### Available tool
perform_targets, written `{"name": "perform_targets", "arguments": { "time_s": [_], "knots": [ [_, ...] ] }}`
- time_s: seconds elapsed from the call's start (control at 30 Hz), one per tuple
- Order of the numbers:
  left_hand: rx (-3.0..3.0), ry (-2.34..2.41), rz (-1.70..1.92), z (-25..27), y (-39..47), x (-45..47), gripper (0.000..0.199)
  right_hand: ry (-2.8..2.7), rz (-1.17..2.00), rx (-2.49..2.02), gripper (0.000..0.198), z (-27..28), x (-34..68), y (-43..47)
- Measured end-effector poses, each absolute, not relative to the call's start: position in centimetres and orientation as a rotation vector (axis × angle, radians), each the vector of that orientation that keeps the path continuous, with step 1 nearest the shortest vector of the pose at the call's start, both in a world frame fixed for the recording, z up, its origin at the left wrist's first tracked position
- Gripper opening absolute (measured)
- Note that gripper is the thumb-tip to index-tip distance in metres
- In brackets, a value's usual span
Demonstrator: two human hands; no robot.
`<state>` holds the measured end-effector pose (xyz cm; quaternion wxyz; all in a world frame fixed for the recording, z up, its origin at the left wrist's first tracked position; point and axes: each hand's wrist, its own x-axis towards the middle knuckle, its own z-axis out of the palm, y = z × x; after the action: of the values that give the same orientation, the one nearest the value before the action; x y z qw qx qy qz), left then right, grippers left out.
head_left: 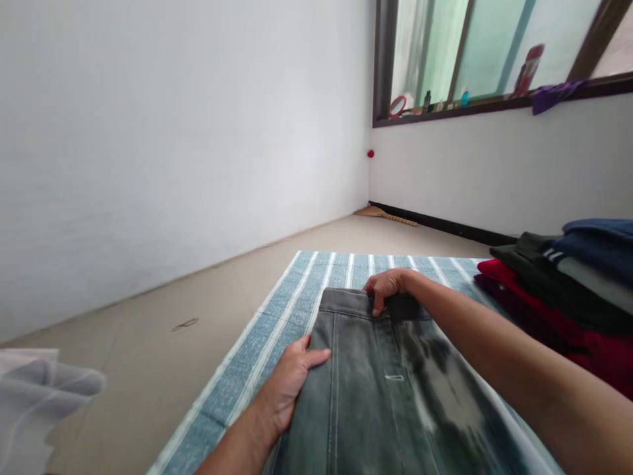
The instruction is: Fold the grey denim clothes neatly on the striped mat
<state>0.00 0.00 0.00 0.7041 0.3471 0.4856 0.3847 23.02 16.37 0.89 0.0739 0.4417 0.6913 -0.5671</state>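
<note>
A pair of faded grey jeans [376, 389] lies flat on a blue mat with white stripes [291, 303] spread on the floor. My left hand [291, 379] grips the left side edge of the jeans, thumb on top of the denim. My right hand [388, 287] reaches across to the far end and pinches the waistband there, fingers curled over its edge.
A stack of folded clothes [564, 290], red, black and navy, sits on the mat at the right. White cloth [34, 402] lies at the lower left on the tiled floor. A broom [386, 214] rests in the far corner. The window sill [475, 105] carries small items.
</note>
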Motion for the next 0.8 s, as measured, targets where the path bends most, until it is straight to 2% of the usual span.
{"name": "perform_targets", "arguments": {
  "time_s": [0.13, 0.27, 0.37, 0.43, 0.53, 0.63, 0.8],
  "knots": [
    [1.039, 1.305, 0.855, -0.1, 0.1, -0.1, 0.058, 2.110, -1.594, 1.351, 0.037, 0.6, 22.7, 16.6],
    [1.860, 1.663, 0.971, 2.6, -1.6, 1.6, 0.057, 2.158, -1.493, 1.365, 0.037, 0.7, 22.5, 16.6],
    [2.387, 1.392, 0.483, 4.5, -2.9, 4.5, 0.057, 2.224, -1.362, 1.405, 0.037, 1.2, 22.5, 16.4],
    [2.438, 1.258, 0.156, 4.4, -3.2, 6.4, 0.071, 2.292, -1.220, 1.471, 0.037, 1.9, 22.4, 15.9],
    [2.431, 1.260, 0.008, 2.2, -2.7, 7.7, 0.093, 2.467, -0.906, 1.673, 0.042, 3.3, 22.2, 13.3],
    [2.433, 1.268, 0.004, -0.5, -2.3, 7.2, 0.096, 2.657, -0.565, 1.890, 0.041, 3.9, 22.4, 8.6],
    [2.502, 1.254, 0.082, -2.4, -2.6, 6.5, 0.094, 2.947, -0.191, 1.798, 0.039, 0.2, 23.6, 2.4]
  ]
}}
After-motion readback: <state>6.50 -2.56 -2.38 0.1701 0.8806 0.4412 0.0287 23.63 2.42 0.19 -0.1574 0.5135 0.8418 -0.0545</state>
